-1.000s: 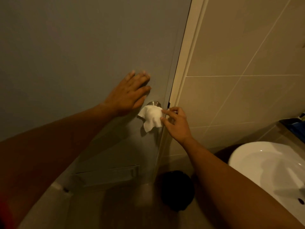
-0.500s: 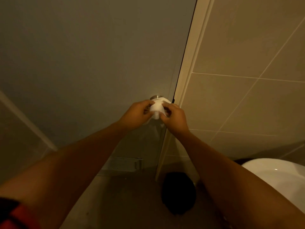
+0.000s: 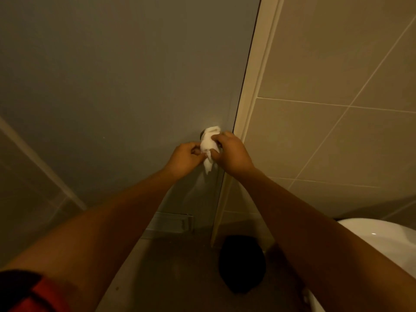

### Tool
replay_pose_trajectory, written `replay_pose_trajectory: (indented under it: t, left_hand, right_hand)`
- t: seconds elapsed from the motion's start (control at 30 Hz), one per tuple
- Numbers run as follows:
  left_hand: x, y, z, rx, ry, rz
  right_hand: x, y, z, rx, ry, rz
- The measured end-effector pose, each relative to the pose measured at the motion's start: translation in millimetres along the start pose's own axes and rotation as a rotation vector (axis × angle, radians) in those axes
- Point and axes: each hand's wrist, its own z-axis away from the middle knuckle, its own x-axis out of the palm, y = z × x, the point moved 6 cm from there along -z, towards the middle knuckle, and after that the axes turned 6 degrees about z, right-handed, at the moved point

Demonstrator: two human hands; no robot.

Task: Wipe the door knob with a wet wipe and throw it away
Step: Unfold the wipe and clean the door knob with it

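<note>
**Inspector:** Position of the work item?

**Assessor:** The wet wipe [image 3: 208, 145] is draped over the door knob [image 3: 203, 133], which sits at the right edge of the grey door [image 3: 126, 86], just beside the door frame [image 3: 254, 91]. Only a sliver of metal shows at the knob's upper left; the rest is covered. A loose tail of wipe hangs below, between the two hands.

**Inspector:** State of each grip?

**Assessor:** The left hand [image 3: 185, 157] has its fingers closed together, pinching the wipe at its left side. The right hand [image 3: 231, 152] is clamped on the wipe from the right, fingers curled over the knob.

**Inspector:** Stage, in your judgement?

**Assessor:** Wiping appears to be under way; disposal is not yet done. A dark round object [image 3: 242, 264] stands on the floor [image 3: 171, 271] near the foot of the frame, possibly a bin, though the dim light prevents confirmation.

**Inspector:** Risks?

**Assessor:** Three noted. The bunched wipe may miss the knob's far side and neck, since it is gathered on the near face. The hanging tail may slip free if either pinch loosens, dropping the wipe to the floor. Turning pressure could rotate the knob and unlatch the door, shifting the surface under both hands.
</note>
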Motion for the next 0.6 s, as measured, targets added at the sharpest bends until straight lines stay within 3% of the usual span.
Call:
replay_pose_trajectory:
  t: [0.13,0.23,0.33,0.43,0.6]
  left_hand:
    - [-5.1,14.6,0.1,0.064,0.018,0.038]
    - [-11.6,30.3,-4.6,0.152,-0.005,-0.076]
    - [-11.8,38.1,-6.9,0.219,-0.051,-0.158]
    - [-11.7,27.0,-8.3,0.120,-0.040,-0.066]
    - [-2.0,-4.8,-9.0,-0.113,-0.075,0.154]
  right_hand:
    - [7.3,8.2,15.8,0.120,0.057,-0.168]
    - [20.8,13.1,35.5,0.285,0.116,-0.453]
    - [29.4,12.3,38.0,0.406,0.157,-0.588]
    - [17.8,5.8,27.5,0.346,0.187,-0.502]
    - [4.7,1.6,9.6,0.143,0.081,-0.100]
